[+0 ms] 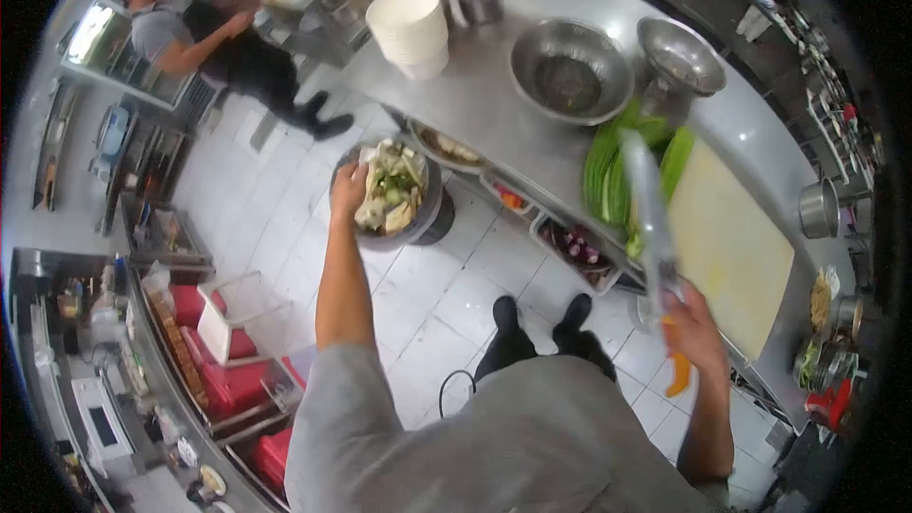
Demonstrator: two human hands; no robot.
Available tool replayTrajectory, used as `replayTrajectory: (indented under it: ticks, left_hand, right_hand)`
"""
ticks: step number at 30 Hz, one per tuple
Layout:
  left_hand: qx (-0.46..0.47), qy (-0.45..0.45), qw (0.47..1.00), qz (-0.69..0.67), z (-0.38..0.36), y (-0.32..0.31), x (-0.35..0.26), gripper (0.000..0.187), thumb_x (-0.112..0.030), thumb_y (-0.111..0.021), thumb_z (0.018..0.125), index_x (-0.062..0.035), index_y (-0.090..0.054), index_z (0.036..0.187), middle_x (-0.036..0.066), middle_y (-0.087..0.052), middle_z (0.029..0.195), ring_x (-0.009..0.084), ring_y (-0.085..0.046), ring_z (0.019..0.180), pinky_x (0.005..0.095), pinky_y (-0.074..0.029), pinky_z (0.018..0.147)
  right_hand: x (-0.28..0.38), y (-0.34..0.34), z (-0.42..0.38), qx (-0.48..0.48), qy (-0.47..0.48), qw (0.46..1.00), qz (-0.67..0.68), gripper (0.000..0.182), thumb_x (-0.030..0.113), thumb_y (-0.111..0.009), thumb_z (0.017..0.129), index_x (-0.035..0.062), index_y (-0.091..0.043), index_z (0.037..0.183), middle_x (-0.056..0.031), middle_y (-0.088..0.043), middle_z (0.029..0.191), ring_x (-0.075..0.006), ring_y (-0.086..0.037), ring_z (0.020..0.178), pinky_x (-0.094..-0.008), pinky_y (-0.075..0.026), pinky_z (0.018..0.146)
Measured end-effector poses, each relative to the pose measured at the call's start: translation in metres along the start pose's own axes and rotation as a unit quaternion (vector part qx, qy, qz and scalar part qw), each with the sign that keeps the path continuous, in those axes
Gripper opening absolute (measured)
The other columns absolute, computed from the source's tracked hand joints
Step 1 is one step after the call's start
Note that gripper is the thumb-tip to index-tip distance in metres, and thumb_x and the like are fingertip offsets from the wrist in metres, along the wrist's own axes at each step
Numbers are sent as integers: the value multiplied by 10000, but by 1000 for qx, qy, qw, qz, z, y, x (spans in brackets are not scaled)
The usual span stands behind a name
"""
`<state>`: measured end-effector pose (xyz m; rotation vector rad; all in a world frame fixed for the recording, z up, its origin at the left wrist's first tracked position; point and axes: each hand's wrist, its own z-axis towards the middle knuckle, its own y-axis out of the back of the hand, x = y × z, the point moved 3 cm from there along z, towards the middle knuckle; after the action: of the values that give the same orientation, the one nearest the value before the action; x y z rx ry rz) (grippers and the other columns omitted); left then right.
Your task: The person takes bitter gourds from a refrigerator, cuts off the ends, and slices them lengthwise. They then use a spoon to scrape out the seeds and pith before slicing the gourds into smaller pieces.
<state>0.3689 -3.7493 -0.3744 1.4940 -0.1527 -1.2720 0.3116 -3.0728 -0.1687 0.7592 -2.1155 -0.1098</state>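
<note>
My left hand (348, 190) is stretched out over a round dark waste bin (432, 218) on the floor, fingers curled around vegetable scraps (391, 192) at the bin's mouth. My right hand (692, 328) grips the orange handle of a large knife (646, 214) whose long blade points up and away over the counter edge. Behind the blade lie green leaves (608, 171) beside a pale cutting board (727, 247).
The steel counter (494, 104) carries two metal bowls (570, 71), a stack of white tubs (410, 30) and a small pot (819, 209). Trays of food (579, 249) hang under its edge. Another person (223, 43) works far left. Red crates (228, 380) stand by shelves.
</note>
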Motion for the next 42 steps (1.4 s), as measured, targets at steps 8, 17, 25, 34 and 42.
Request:
replayTrajectory:
  ticks: [8, 17, 25, 34, 42]
  left_hand:
    - [-96, -157, 979, -93, 93, 24, -273, 253, -175, -651, 898, -31, -686, 1104, 196, -686, 1032, 307, -678, 924, 383, -519, 821]
    - [-7, -309, 923, 231, 278, -121, -374, 250, -137, -563, 863, -21, -641, 1070, 195, -641, 1058, 377, -634, 969, 434, -518, 867]
    - [39, -281, 956, 77, 343, -157, -425, 493, -285, -726, 797, -106, -602, 1240, 162, -614, 1170, 347, -589, 1110, 447, -478, 953]
    - [28, -286, 947, 145, 391, -164, -438, 395, -261, -687, 789, -8, -608, 1082, 205, -681, 885, 400, -644, 938, 489, -505, 849]
    - [-39, -356, 933, 46, 355, -44, -462, 285, -167, -668, 826, 16, -583, 1026, 247, -672, 886, 436, -646, 861, 500, -516, 764]
  right_hand:
    - [-137, 185, 41, -437, 35, 831, -343, 441, 300, -458, 1030, 95, -429, 1420, -211, -548, 1005, -391, -602, 900, -468, -504, 788]
    - [-152, 200, 96, -454, 47, 812, -364, 412, 224, -511, 974, 92, -520, 1364, -212, -532, 1041, -383, -555, 941, -477, -469, 837]
    - [-136, 198, 96, -443, 28, 841, -310, 481, 176, -576, 912, 88, -503, 1379, -239, -524, 1055, -396, -541, 934, -490, -463, 855]
    - [-127, 180, 73, -510, 45, 797, -322, 430, 130, -609, 915, 63, -518, 1329, -266, -512, 1185, -430, -559, 1044, -481, -480, 904]
    - [49, 111, 89, -501, 163, 839, -136, 353, 149, -628, 937, 64, -580, 1276, -174, -551, 1229, -315, -591, 1077, -396, -487, 932]
